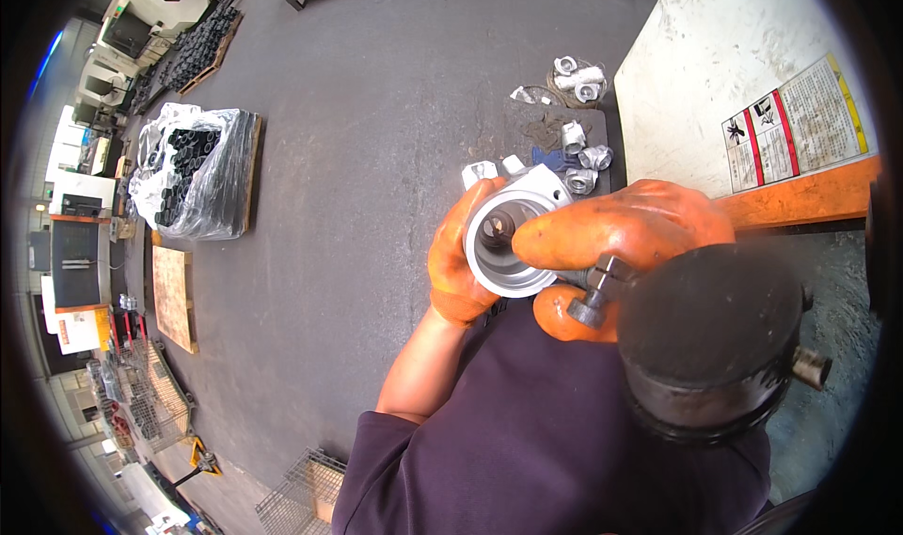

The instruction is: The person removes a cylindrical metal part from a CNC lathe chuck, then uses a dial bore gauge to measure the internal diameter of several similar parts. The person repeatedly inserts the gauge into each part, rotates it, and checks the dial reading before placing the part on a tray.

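A black drum-shaped tool, metal stub at its side, is nearest of all. Just beyond it the right hand, gloved in orange, closes finger and thumb about a dark T-shaped fitting; whether that joins the drum is hidden. The left hand, also gloved, grips a silver housing by its outer side, before the chest, bore facing up. Keeping that grip firm and both hands in line with the bore should avoid scraping its wall. At least 3 silver castings lie on a dark surface, perhaps a desk, near a white panel; across the grey floor stands a plastic-wrapped load.
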Available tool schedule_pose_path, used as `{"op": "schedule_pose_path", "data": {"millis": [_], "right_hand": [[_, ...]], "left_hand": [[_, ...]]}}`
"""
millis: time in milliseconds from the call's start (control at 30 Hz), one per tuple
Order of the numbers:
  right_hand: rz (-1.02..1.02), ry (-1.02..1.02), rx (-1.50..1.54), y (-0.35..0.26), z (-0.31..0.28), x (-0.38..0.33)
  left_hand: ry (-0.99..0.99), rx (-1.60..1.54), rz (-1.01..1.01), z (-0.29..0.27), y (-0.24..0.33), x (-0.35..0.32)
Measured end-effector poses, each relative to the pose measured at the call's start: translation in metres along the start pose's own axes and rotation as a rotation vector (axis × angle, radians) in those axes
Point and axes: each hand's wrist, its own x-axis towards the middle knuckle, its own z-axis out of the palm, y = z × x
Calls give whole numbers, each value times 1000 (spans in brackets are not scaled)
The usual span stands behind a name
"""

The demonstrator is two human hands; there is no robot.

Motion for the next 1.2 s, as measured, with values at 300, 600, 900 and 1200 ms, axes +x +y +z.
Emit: {"op": "schedule_pose_path", "data": {"millis": [300, 600, 900, 1200], "right_hand": [[-7, 24, -18, 2, 8, -5], [-54, 36, -97, 5, -4, -15], [-254, 59, -294, 28, -3, 8], [-103, 12, -222, 37, -5, 16]], "left_hand": [[-8, -212, -99, 3, -4, -10], [-19, -551, -562, 4, 33, 9], [-62, -397, -825, 4, 35, 1], [-118, -363, -846, 7, 49, 15]]}}
